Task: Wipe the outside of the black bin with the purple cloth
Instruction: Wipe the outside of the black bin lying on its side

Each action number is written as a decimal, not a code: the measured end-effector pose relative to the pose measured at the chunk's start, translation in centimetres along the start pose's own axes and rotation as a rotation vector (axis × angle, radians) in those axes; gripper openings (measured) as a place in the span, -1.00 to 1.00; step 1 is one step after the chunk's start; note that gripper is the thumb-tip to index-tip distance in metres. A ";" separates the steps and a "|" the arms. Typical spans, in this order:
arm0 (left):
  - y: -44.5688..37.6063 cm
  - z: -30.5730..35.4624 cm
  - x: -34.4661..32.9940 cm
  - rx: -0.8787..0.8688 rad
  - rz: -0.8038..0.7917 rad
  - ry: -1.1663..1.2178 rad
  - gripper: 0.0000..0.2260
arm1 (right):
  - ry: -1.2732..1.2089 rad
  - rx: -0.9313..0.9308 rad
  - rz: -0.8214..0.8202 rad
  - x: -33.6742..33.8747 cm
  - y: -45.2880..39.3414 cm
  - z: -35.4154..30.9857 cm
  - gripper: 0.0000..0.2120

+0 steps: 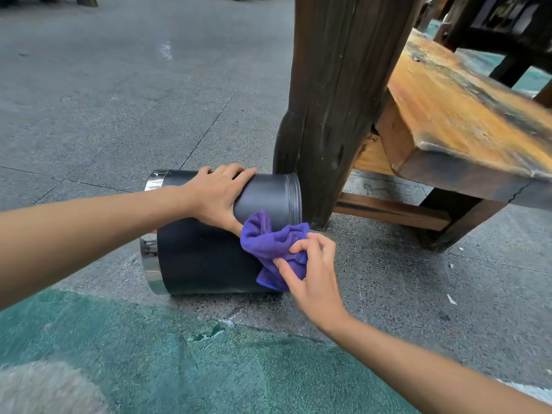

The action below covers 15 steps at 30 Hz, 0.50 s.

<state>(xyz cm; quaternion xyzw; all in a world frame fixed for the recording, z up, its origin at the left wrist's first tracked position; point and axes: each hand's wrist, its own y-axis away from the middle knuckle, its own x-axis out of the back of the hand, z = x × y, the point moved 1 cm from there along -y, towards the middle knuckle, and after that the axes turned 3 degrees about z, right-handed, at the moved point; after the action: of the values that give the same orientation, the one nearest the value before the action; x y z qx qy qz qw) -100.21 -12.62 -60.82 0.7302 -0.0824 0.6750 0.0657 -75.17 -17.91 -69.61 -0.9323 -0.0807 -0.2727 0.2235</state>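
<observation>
— Wiping already? Where's the black bin?
— On its side on the pavement. Left hand lies over its top, fingers spread; right hand pinches the purple cloth against the wall.
— Next?
— Probably roll it and wipe the unwiped side.

You are looking down at a grey speckled stone floor cut by thin joint lines, lit by even daylight. Nearest you, a patch of worn green paint covers the floor. To your right stands a thick dark wooden post, and just beside it a heavy wooden bench with an orange, weathered top, dark legs and a low crossbar. Small white scraps lie on the floor at right.
</observation>
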 end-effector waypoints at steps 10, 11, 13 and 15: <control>5.8 0.4 -1.6 0.295 0.214 0.087 0.07 | -0.039 -0.015 -0.070 0.3 -2.0 0.6 -0.60; 7.1 0.4 -2.1 0.381 0.259 0.101 0.08 | -0.043 -0.013 -0.070 0.3 -2.1 0.7 -0.61; 9.7 0.2 -3.1 0.565 0.293 0.153 0.10 | -0.055 -0.020 -0.077 0.1 -2.3 1.0 -0.64; 11.8 -0.3 -4.1 0.714 0.226 0.287 0.06 | -0.056 -0.038 -0.084 -0.1 -2.4 1.0 -0.67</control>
<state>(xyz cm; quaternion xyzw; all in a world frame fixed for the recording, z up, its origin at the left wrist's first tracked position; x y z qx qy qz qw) -103.26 -23.94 -65.06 0.5917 0.0878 0.7594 -0.2560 -75.43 -15.29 -69.48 -0.9395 -0.1209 -0.2570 0.1915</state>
